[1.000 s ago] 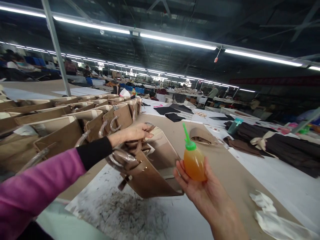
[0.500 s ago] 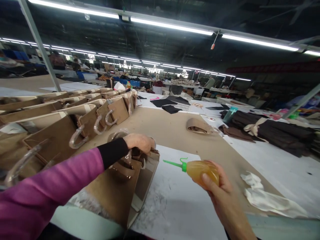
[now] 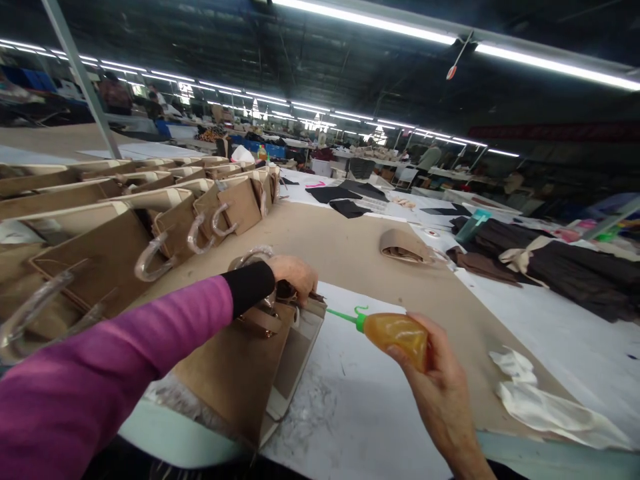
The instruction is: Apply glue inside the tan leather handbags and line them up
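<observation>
A brown handbag (image 3: 227, 373) with plastic-wrapped handles lies on its side at the table's near edge, its pale side panel facing right. My left hand (image 3: 297, 277) is closed on the bag's far edge; the fingertips are partly hidden there. In my right hand (image 3: 440, 373) is a squeeze bottle (image 3: 395, 335) of amber liquid with a green cap and a long thin green nozzle. The nozzle's tip points left and reaches the bag's edge just beside my left fingers; whether it touches cannot be made out.
Rows of similar brown bags (image 3: 95, 250) stand on the left. White paper (image 3: 350, 393) lies under the work. Farther off are a rolled brown strip (image 3: 403, 245), black pieces (image 3: 345, 193), a teal bottle (image 3: 473, 225) and dark folded cloth (image 3: 570, 260). A crumpled white cloth (image 3: 555, 407) lies at right.
The bottle in my right hand has moved left, bringing its nozzle from apart to the bag's edge. My left hand still holds the bag. The view has shifted slightly.
</observation>
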`<state>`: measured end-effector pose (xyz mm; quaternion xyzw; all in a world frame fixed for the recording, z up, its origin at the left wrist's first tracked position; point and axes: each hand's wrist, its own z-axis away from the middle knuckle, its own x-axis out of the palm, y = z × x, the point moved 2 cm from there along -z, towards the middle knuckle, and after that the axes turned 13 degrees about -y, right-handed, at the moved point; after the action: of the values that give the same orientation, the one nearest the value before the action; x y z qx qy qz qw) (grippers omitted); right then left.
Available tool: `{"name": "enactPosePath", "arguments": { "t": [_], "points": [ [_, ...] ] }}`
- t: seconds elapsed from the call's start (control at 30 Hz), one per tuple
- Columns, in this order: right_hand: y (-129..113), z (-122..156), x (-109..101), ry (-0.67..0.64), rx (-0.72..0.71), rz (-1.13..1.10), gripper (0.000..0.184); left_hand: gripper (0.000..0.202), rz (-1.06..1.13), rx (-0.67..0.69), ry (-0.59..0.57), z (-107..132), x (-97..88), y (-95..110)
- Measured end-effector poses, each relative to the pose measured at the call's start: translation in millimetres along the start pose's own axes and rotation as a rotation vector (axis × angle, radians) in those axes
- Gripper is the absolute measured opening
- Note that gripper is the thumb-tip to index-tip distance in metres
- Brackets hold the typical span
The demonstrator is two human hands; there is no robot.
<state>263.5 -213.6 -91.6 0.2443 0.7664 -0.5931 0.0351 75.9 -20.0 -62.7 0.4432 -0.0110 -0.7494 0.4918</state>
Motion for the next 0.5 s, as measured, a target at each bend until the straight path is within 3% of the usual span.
{"name": "enactPosePath", "arguments": {
  "t": [0.27,0.5],
  "points": [
    [-1.0,-11.4,7.9,-0.018,-0.019,-0.014,0.038,0.009,-0.154,-0.018,-0.085,-2.0,0.7,5.4],
    [12.0,-7.1,7.3,-0.1,-0.073,0.06,0.036,0.018,-0.162,-0.002,-0.063,-1.3,1.3,3.2]
  ]
}}
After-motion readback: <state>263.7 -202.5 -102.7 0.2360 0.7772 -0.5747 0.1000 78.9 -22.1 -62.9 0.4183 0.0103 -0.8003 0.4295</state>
